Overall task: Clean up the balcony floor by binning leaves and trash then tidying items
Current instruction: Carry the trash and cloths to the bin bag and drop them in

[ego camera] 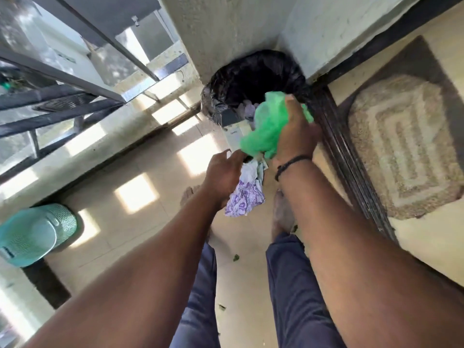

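Observation:
A bin lined with a black bag (251, 79) stands in the corner against the wall, with paper and a white box showing inside it. My right hand (295, 131) grips a crumpled green plastic bag (266, 131) just over the bin's near rim. My left hand (223, 177) holds a crumpled white wrapper with purple print (244, 199), lower and nearer to me, above the tiled floor. Small green leaf bits (236, 257) lie on the floor between my legs.
A teal plastic basket (37, 234) lies on the floor at the left. A metal railing (75, 79) runs along the balcony's left side. A beige doormat (399, 146) lies beyond the dark door track (351, 159) on the right. My bare feet stand near the bin.

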